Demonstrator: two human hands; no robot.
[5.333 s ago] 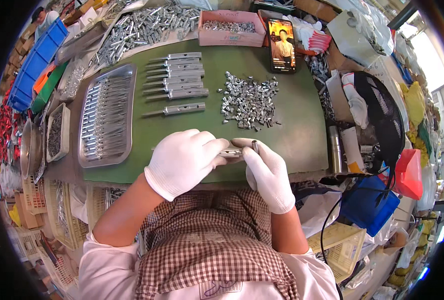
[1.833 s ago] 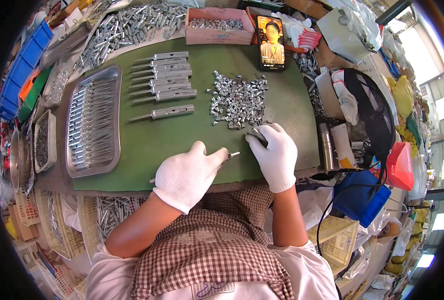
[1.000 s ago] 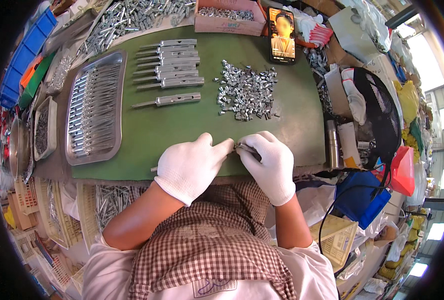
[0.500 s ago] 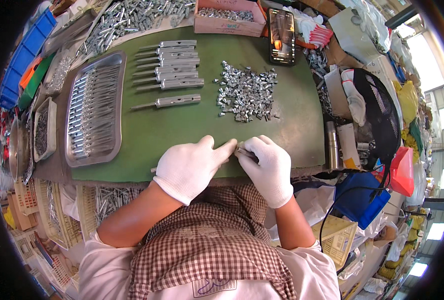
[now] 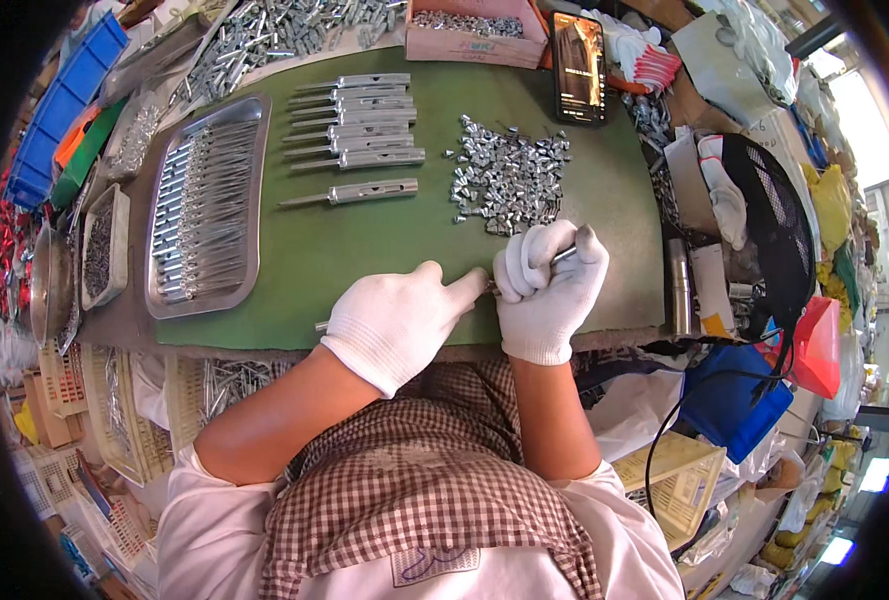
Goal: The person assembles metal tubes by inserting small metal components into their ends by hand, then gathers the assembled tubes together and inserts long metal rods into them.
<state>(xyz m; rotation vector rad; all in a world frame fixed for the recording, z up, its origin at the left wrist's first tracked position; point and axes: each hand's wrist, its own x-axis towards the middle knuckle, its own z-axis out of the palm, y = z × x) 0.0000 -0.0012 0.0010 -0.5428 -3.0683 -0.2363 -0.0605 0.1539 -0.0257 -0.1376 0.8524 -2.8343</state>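
My left hand (image 5: 400, 325), in a white glove, is closed around a slim metal piece; one end of it (image 5: 322, 326) pokes out by the wrist. Close against its fingertips, my right hand (image 5: 550, 290), also gloved, has its fingers curled round a thin metal rod (image 5: 566, 253). Most of both pieces is hidden by the gloves. Beyond my right hand lies a heap of small silvery metal parts (image 5: 510, 178). Several metal tubes with thin pointed shafts (image 5: 377, 131) lie in a row on the green mat (image 5: 305, 270), and a single one (image 5: 377, 191) lies nearer.
A steel tray (image 5: 262, 190) of similar pointed pieces sits at left, beside a small container of dark bits (image 5: 98, 250). At the back stand a pink box (image 5: 475, 48) of small parts and an upright phone (image 5: 580, 75). A metal cylinder (image 5: 680, 285) stands by the right edge.
My right hand has turned and risen, its fingers now curled upward round the rod. My left hand stays low at the mat's near edge. The whole view has shifted slightly.
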